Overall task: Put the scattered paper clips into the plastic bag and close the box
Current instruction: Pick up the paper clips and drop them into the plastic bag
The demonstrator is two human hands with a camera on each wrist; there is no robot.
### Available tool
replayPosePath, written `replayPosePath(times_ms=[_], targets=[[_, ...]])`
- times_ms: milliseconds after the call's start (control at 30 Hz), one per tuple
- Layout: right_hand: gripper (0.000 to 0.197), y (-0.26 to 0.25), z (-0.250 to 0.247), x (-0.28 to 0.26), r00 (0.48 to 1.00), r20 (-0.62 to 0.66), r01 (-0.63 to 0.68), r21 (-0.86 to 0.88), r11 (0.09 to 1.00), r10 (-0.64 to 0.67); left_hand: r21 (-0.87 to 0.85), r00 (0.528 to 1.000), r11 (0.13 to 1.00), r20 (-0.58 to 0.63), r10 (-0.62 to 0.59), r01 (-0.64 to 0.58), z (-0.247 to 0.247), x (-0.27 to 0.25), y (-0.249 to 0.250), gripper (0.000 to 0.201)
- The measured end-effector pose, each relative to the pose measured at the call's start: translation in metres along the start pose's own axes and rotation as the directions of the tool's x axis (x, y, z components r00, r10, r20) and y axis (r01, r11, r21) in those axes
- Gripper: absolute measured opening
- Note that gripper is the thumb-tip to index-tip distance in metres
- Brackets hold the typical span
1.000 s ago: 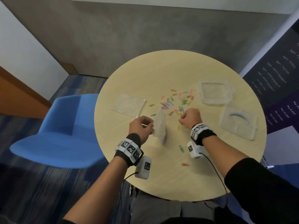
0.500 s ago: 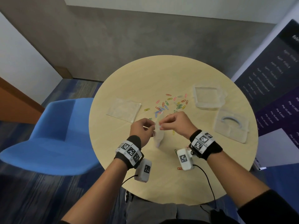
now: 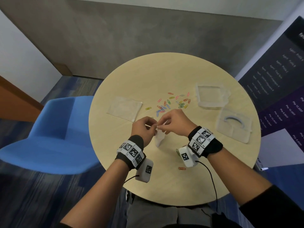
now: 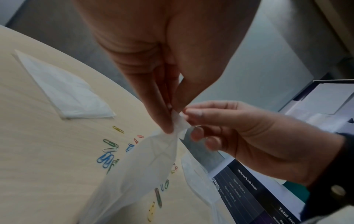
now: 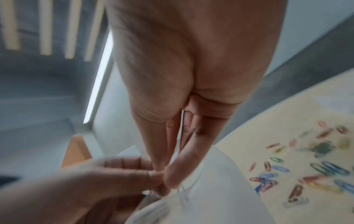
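Note:
A small clear plastic bag (image 3: 159,139) hangs upright over the round table (image 3: 164,186), in front of the paper clips. My left hand (image 3: 153,127) pinches the bag's top edge between thumb and fingers. My right hand (image 3: 160,126) meets it from the right and pinches the same edge. In the left wrist view the bag (image 4: 141,169) droops from both sets of fingertips. Coloured paper clips (image 3: 171,102) lie scattered just beyond my hands. The clear box (image 3: 210,97) stands open at the right, with its lid (image 3: 233,124) lying nearer me. Whether my right hand also holds any clips is hidden.
A second flat clear bag (image 3: 124,107) lies on the table's left. Near my right wrist lie a loose orange clip (image 3: 182,168) and a green one (image 3: 177,151). A blue chair (image 3: 49,137) stands left of the table, and a dark printed banner (image 3: 279,96) at the right.
My right hand left the clip pile and came left to the top of the bag, where it now pinches the edge beside my left hand. The left hand kept holding the bag.

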State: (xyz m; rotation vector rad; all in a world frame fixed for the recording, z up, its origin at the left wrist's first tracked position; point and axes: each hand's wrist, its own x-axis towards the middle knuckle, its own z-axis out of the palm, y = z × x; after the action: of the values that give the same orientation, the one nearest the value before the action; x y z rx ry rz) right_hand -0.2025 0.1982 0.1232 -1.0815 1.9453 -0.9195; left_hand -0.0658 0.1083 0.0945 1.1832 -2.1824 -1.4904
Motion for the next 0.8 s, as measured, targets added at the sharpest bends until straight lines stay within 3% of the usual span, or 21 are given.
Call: replayPosePath(times_ms=[67,133,167,233,300,400,467,667,800], targets=[[0.011,0.007,-0.007,0.003,0.999,-0.042,-0.001,0.168,0.986,0.008,-0.014,1.000,1.000,-0.020,-0.021,0.021,-0.003,0.001,-0.002,0.006],[0.011,0.029,-0.016,0.012,0.978,-0.187,-0.038,0.258,0.965,0.089,-0.035,0.998,0.998,-0.039,-0.049,0.048,-0.005,0.002,-0.004,0.007],[0.012,0.045,-0.020,0.017,0.954,-0.264,-0.084,0.217,0.973,0.141,-0.043,0.997,0.997,-0.046,-0.060,0.058,-0.007,0.003,-0.005,0.008],[0.021,0.079,-0.023,0.026,0.923,-0.333,-0.232,-0.080,0.969,0.194,-0.053,0.996,0.997,-0.056,-0.066,0.063,-0.009,0.005,-0.006,0.008],[0.036,0.102,-0.012,0.027,0.940,-0.264,-0.301,-0.352,0.886,0.215,-0.072,0.995,0.995,-0.065,-0.070,0.065,-0.011,0.006,-0.008,0.008],[0.049,0.120,0.022,0.020,0.980,-0.066,-0.186,-0.625,0.758,0.186,-0.119,0.993,0.990,-0.074,-0.090,0.081,-0.013,0.007,-0.010,0.008],[0.048,0.125,0.041,0.012,0.989,-0.024,-0.111,-0.757,0.644,0.143,-0.140,0.992,0.987,-0.081,-0.097,0.085,-0.014,0.006,-0.011,0.008],[0.029,0.118,0.042,0.001,0.996,-0.048,-0.082,-0.809,0.582,0.073,-0.137,0.989,0.985,-0.089,-0.114,0.101,-0.015,0.007,-0.013,0.008],[0.026,0.108,0.029,0.016,0.990,-0.051,-0.117,-0.805,0.582,0.129,-0.118,0.990,0.987,-0.081,-0.115,0.105,-0.017,0.006,-0.015,0.010]])
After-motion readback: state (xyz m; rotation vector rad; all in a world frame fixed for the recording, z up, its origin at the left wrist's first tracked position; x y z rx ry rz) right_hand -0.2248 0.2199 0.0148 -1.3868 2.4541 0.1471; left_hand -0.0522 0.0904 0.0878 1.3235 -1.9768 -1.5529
